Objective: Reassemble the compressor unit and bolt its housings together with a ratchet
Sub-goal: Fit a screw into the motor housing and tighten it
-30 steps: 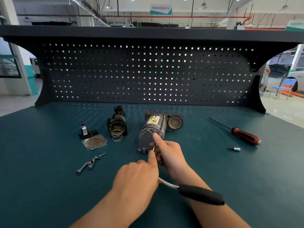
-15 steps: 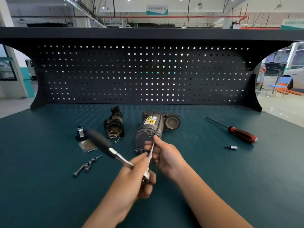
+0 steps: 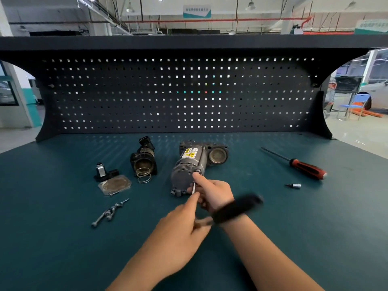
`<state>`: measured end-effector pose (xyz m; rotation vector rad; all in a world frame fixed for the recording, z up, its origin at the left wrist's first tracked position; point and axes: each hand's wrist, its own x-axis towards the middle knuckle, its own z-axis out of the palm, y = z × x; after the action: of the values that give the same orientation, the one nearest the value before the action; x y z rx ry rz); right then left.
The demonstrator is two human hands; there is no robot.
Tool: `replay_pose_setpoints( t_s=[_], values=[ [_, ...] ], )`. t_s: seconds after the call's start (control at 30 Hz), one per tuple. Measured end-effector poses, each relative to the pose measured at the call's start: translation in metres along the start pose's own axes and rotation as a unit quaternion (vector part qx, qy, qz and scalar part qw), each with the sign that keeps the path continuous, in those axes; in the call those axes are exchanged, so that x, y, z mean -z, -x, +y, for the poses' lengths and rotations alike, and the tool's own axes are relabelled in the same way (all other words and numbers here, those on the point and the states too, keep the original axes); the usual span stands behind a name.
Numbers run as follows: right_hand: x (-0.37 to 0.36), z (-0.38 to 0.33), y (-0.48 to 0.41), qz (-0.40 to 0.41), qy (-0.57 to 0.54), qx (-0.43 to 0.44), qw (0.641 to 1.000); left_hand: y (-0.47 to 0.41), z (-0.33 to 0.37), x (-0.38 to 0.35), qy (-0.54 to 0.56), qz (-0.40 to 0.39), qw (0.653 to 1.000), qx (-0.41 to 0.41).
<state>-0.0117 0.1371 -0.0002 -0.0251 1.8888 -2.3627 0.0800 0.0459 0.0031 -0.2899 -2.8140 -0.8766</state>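
Observation:
The grey compressor motor unit (image 3: 190, 164) with a yellow warning label lies mid-bench. My right hand (image 3: 212, 192) pinches the ratchet's thin extension shaft (image 3: 193, 187), index finger stretched to the bolt at the motor's near end. My left hand (image 3: 180, 225) grips the ratchet at its head; the black handle (image 3: 237, 207) is blurred and points right over my right wrist. A black housing (image 3: 143, 159) with a loose spring (image 3: 144, 175) lies left of the motor. A cover plate (image 3: 114, 184) and loose bolts (image 3: 110, 212) lie further left.
A red-handled screwdriver (image 3: 302, 165) and a small bit socket (image 3: 295, 185) lie on the right of the green bench mat (image 3: 63, 238). A small black-and-silver valve part (image 3: 101, 171) sits at the left. The black pegboard (image 3: 178, 93) closes the back.
The ratchet handle has swung round: at lower right one second ago, up to the left half a second ago, now on the right again. My right hand stays on the shaft.

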Motion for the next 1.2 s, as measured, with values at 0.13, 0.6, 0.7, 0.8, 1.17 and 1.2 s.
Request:
replay_pose_setpoints(
  t_s=[0.13, 0.6, 0.7, 0.8, 1.17, 1.2],
  values=[
    [0.001, 0.0, 0.005, -0.008, 0.017, 0.012, 1.0, 0.0, 0.014, -0.01, 0.488, 0.027, 0.867, 0.098],
    [-0.002, -0.001, -0.002, -0.071, -0.113, -0.073, 0.988, 0.006, -0.001, 0.01, -0.215, 0.022, 0.976, -0.023],
    [0.001, 0.001, -0.002, -0.107, -0.09, -0.075, 0.987, 0.004, 0.001, 0.009, -0.396, -0.009, 0.916, -0.063],
    [-0.002, 0.002, 0.001, -0.052, 0.041, -0.026, 0.997, 0.0, -0.001, 0.003, -0.389, -0.011, 0.92, -0.046],
    [-0.003, -0.002, 0.007, -0.038, -0.046, -0.018, 0.998, 0.005, 0.004, -0.002, 0.672, 0.047, 0.722, 0.158],
    [-0.004, -0.003, 0.007, -0.054, -0.059, -0.029, 0.996, 0.006, 0.002, 0.001, 0.767, 0.035, 0.617, 0.172]
  ],
)
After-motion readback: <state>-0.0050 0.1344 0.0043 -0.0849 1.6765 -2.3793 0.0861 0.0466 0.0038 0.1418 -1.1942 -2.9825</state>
